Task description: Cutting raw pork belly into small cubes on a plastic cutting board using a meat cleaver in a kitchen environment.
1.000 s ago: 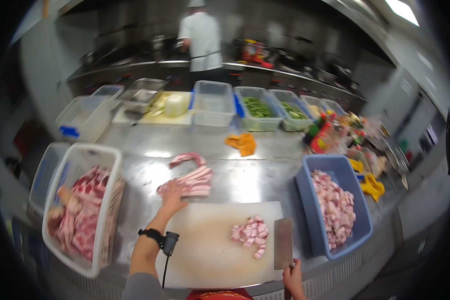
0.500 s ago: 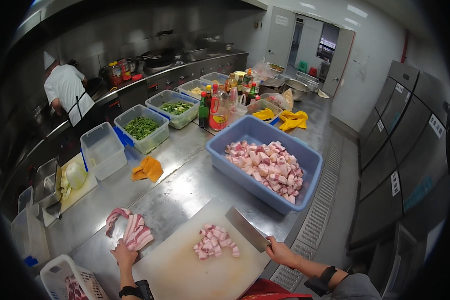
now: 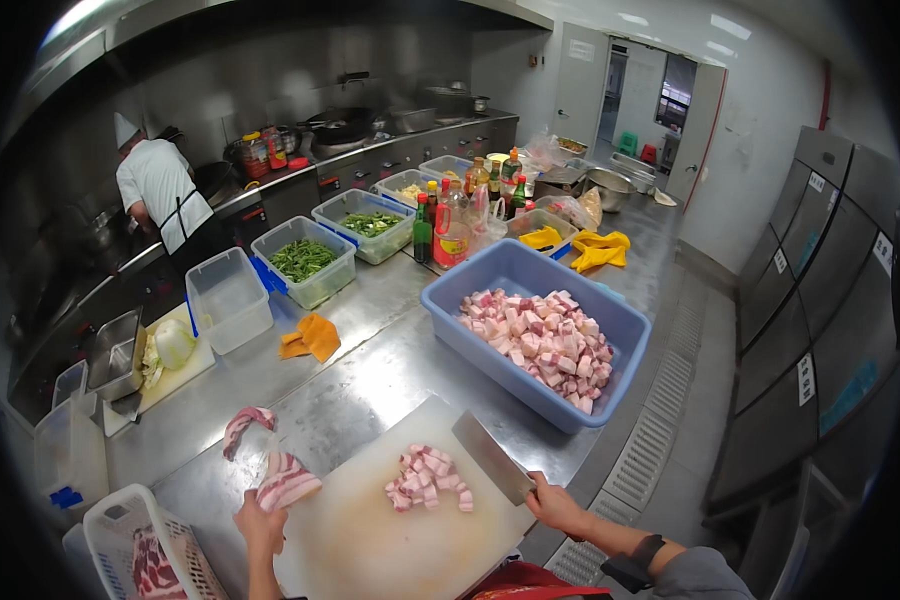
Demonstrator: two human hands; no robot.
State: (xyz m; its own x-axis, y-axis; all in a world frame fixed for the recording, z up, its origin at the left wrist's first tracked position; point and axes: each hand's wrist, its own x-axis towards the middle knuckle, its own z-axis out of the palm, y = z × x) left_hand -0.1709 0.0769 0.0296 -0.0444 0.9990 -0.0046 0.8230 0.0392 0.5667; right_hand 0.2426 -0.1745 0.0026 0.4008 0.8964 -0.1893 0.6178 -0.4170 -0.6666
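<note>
My left hand (image 3: 261,521) is closed on the near end of a streaky pork belly strip (image 3: 288,482), held at the left edge of the white cutting board (image 3: 370,562). A second, curled strip of pork (image 3: 247,430) lies just beyond it on the steel table. In my right hand (image 3: 556,504) is the handle of a cleaver (image 3: 492,458), its broad blade over the board's right edge. Diced pork belly (image 3: 428,478) sits in a loose pile mid-board. Beyond the board stands a blue plastic tub (image 3: 505,372) heaped with pork cubes (image 3: 542,340).
A white basket (image 3: 120,500) holding meat stands at the lower left. Clear bins with cut greens (image 3: 305,260), an orange cloth (image 3: 312,337), sauce bottles (image 3: 452,225) and yellow cloths (image 3: 600,250) occupy the table. A person (image 3: 160,190) in white works at the stoves.
My left hand has taken hold of a pork strip and moved it right to the board's edge, apart from the curled strip. The cleaver stays nearly in place; the view has shifted slightly.
</note>
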